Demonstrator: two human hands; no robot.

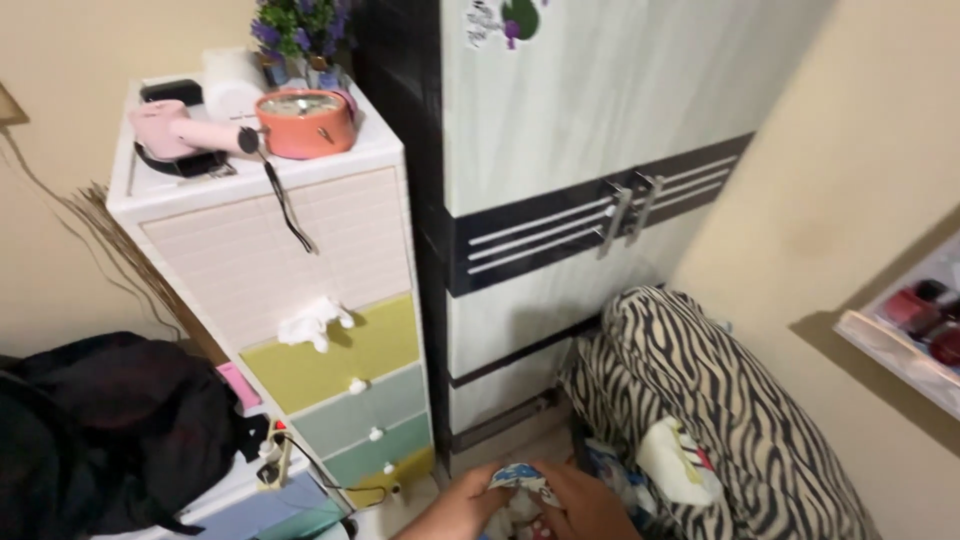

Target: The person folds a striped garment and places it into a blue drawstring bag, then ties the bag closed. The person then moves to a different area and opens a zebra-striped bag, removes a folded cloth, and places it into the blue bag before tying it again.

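Both hands sit low at the bottom edge of the view, left hand [462,508] and right hand [585,508], each grip pinching a bunched blue-and-white cloth [520,480] between them (pattern too crumpled to read). The cloth is just in front of a zebra-striped bundle [700,400], near the foot of a grey wardrobe [580,120]. To the left stands a plastic drawer tower [330,330] with a pink hair dryer [185,130] and an orange clock [305,122] on top.
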